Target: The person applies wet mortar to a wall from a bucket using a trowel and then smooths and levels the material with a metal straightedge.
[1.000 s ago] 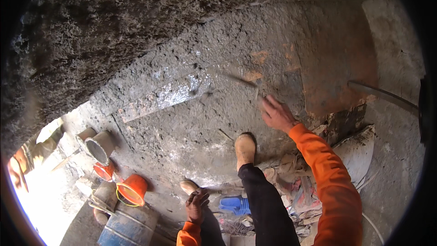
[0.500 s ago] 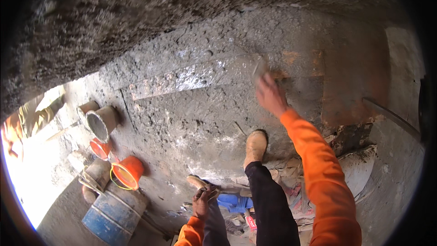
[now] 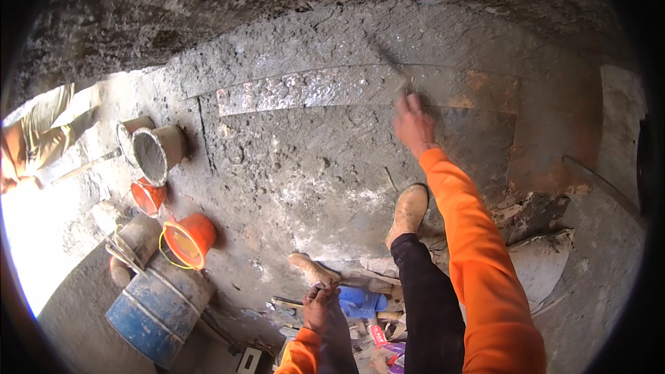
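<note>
My right hand, in an orange sleeve, is stretched forward and closed on the handle of a trowel. Its dark, blurred blade points away from me over wet grey mortar, just past a long flat strip smeared with mortar. Whether the blade touches the mortar I cannot tell. Close to my left leg, my left hand is held low with the fingers closed. What those fingers hold, if anything, is too small to make out.
At left stand two mortar-crusted buckets, the nearer one holding grey mix, two orange buckets and a blue drum. A brown sheet and a bar lie right. Rough wall borders the far side. Another person is far left.
My right hand has moved slightly away from me, and the trowel blade now reaches beyond the strip, pointing away and left. The view has shifted a little. My left hand stays low and closed.
</note>
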Demonstrator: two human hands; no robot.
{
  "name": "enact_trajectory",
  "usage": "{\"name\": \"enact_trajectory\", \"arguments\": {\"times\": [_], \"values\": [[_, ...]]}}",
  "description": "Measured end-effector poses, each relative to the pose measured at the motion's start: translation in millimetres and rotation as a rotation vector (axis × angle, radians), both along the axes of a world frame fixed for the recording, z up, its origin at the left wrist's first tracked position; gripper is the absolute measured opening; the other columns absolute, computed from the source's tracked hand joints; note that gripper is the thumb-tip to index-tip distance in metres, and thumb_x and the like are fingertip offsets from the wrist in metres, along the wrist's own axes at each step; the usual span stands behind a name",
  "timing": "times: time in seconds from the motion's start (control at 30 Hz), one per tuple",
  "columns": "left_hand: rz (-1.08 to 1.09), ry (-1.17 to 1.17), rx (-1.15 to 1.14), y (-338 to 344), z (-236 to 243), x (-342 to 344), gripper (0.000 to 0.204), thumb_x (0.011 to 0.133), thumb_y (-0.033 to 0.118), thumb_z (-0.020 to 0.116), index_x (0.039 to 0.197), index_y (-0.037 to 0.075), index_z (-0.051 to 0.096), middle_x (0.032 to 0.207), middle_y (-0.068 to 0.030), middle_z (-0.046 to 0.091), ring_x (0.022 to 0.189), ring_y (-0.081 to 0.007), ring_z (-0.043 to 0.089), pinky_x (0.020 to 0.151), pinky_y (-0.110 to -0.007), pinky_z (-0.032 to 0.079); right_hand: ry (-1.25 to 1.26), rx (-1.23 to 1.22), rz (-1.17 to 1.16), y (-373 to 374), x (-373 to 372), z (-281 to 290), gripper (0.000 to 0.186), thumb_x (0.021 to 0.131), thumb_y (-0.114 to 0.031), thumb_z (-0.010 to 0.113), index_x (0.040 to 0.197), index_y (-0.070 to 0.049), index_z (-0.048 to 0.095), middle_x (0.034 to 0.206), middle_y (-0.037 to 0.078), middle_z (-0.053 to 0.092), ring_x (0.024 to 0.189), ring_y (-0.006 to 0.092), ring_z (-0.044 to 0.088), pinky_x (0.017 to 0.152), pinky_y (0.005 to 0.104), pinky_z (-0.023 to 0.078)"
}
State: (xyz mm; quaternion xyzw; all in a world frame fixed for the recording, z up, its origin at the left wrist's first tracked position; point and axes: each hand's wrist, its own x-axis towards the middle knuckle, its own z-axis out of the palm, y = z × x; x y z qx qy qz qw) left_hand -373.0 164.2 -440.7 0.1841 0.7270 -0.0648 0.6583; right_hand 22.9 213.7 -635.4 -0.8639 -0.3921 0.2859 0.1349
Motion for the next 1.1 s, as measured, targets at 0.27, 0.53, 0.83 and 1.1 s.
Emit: {"name": "enact_trajectory", "arguments": {"times": [0.27, 0.53, 0.83, 1.1], "values": [[0.087, 0.022, 0.031, 4.1, 7.0, -50.4, 0.038, 0.087, 0.019, 0.05, 0.121, 0.002, 0.05, 0.114, -0.0104, 0.06, 0.102, -0.0216, 0.059, 0.084, -0.033, 0.046, -0.181, 0.188, -0.405, -27.0, -115.3, -25.2, 0.058, 0.078, -0.007, 0.051, 0.133, -0.013, 0.032, 0.108, 0.017, 0.045, 0.083, 0.0379, 0.059, 0.065, 0.0457, 0.051], [0.132, 0.09, 0.021, 0.1, -1.6, -77.7, 0.035, 0.085, 0.019, 0.054, 0.116, 0.002, 0.052, 0.108, -0.0112, 0.061, 0.095, -0.0203, 0.06, 0.078, -0.034, 0.049, -0.003, 0.142, -0.023, 62.2, -143.0, -33.5, 0.048, 0.077, -0.007, 0.052, 0.124, -0.004, 0.04, 0.113, 0.017, 0.048, 0.083, 0.0377, 0.06, 0.074, 0.0482, 0.049], [0.003, 0.137, -0.012, 6.5, -9.2, -38.5, 0.032, 0.084, 0.023, 0.056, 0.113, 0.009, 0.057, 0.101, -0.0064, 0.065, 0.084, -0.0155, 0.061, 0.072, -0.03, 0.048, 0.209, 0.272, -0.067, -41.7, -74.9, -4.7, 0.039, 0.076, -0.011, 0.056, 0.115, -0.009, 0.048, 0.107, 0.017, 0.052, 0.086, 0.0366, 0.059, 0.073, 0.0457, 0.048], [-0.278, 0.108, -0.062, 4.5, -34.4, 17.6, 0.04, 0.087, 0.028, 0.052, 0.12, 0.006, 0.05, 0.112, -0.011, 0.06, 0.097, -0.0245, 0.06, 0.077, -0.034, 0.049, -0.374, 0.001, -0.745, -224.5, 227.9, -7.4, 0.048, 0.082, -0.018, 0.056, 0.126, 0.0, 0.046, 0.106, 0.026, 0.059, 0.095, 0.0378, 0.059, 0.078, 0.0428, 0.048]]}}
